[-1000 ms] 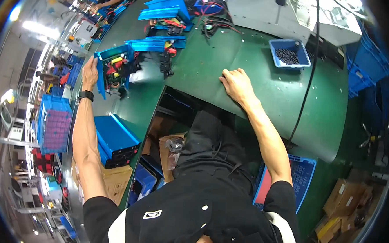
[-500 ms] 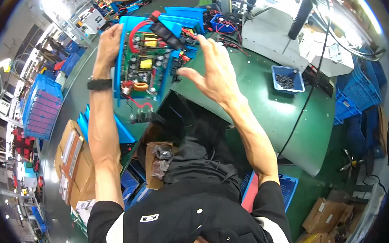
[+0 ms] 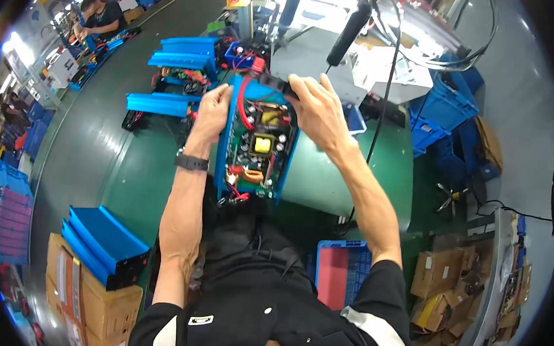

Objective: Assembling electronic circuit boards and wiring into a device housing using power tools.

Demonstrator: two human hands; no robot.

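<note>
A blue metal casing (image 3: 222, 157) with an exposed circuit board (image 3: 247, 151) is held up in front of me. Yellow-topped transformers, a copper coil and a thick red cable (image 3: 243, 105) show on the board. My left hand (image 3: 212, 114) is closed on the casing's upper left edge. At its upper right corner my right hand (image 3: 321, 112) is curled, beside a black wrapped piece (image 3: 274, 83) attached to the red cable. The fingers hide exactly what they touch there.
More blue casings (image 3: 183, 54) with wiring lie on the green bench at the back left. A blue casing (image 3: 107, 245) rests on a cardboard box (image 3: 95, 301) at lower left. One black cable (image 3: 380, 109) hangs at right. A blue crate (image 3: 340, 273) stands below; another person (image 3: 103, 20) works far left.
The casing has moved nearer to me and right in the view, which has itself swung left. My right hand, spread and apart before, has closed in at the casing's upper right corner.
</note>
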